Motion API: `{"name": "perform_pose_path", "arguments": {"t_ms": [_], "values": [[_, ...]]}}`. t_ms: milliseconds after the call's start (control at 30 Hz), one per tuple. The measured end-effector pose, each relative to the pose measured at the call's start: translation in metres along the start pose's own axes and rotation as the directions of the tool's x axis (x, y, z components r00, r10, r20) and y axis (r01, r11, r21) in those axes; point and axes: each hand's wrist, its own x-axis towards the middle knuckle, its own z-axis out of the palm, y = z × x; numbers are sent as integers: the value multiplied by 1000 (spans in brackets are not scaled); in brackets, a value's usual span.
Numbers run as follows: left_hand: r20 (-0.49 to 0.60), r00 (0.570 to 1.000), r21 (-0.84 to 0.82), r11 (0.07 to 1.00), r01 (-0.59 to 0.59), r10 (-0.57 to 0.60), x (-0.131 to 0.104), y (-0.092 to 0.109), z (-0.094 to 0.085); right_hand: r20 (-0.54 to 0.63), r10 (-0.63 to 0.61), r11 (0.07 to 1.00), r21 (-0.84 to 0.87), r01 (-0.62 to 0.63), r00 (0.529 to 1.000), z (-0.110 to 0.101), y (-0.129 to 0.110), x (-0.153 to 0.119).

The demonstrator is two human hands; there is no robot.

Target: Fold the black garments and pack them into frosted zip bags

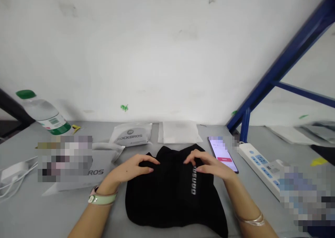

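A piece of black fabric [162, 192], probably a garment, lies spread on the grey table in front of me. Pale lettering [194, 182] runs along its right part. My left hand [134, 167] rests at the fabric's upper left, thumb and index finger apart on it. On the upper right, my right hand [208, 163] touches the fabric near the lettering, its thumb apart from the bent fingers. Neither hand visibly grips the cloth. Some fingertips are hard to see against the black.
Branded plastic bags [132, 135] lie behind and to the left, with a plain white bag [180, 132] near the wall. A phone [222, 154] and a power strip [263, 166] lie right. A bottle [47, 114] stands far left; a blue frame [277, 63] rises right.
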Motion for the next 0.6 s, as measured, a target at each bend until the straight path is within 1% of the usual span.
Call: {"name": "perform_pose_path", "arguments": {"t_ms": [67, 100, 167, 233, 267, 333, 400, 467, 533, 600], "values": [[-1, 1000, 28, 999, 16, -16, -3, 4, -3, 38, 81, 994, -70, -79, 996, -11, -1, -5], [-3, 1000, 48, 998, 26, -26, -4, 6, -4, 39, 133, 986, -111, -127, 990, -14, -1, -7], [-9, 998, 95, 994, 55, -55, -7, 9, -4, 14, 231, 959, -172, -226, 973, -16, -1, -11], [-7, 996, 134, 987, 84, -84, -9, 11, -5, -17, 281, 944, -175, -280, 960, -14, 1, -13], [0, 995, 147, 985, 95, -96, -11, 11, -5, -25, 281, 946, -161, -281, 959, -14, 2, -14], [29, 994, 160, 982, 102, -108, -14, 10, -7, -4, 241, 960, -147, -239, 971, -12, 3, -15], [53, 994, 156, 984, 91, -100, -16, 9, -9, 50, 182, 968, -183, -171, 982, -13, 4, -16], [40, 996, 157, 985, 71, -78, -17, 8, -10, 71, 145, 967, -222, -126, 987, -16, 5, -18], [1, 999, 173, 984, 52, -53, -16, 8, -11, 14, 165, 960, -232, -157, 986, -19, 5, -19], [-42, 999, 189, 981, 32, -25, -14, 8, -11, -84, 214, 948, -223, -227, 973, -23, 6, -19]]}}
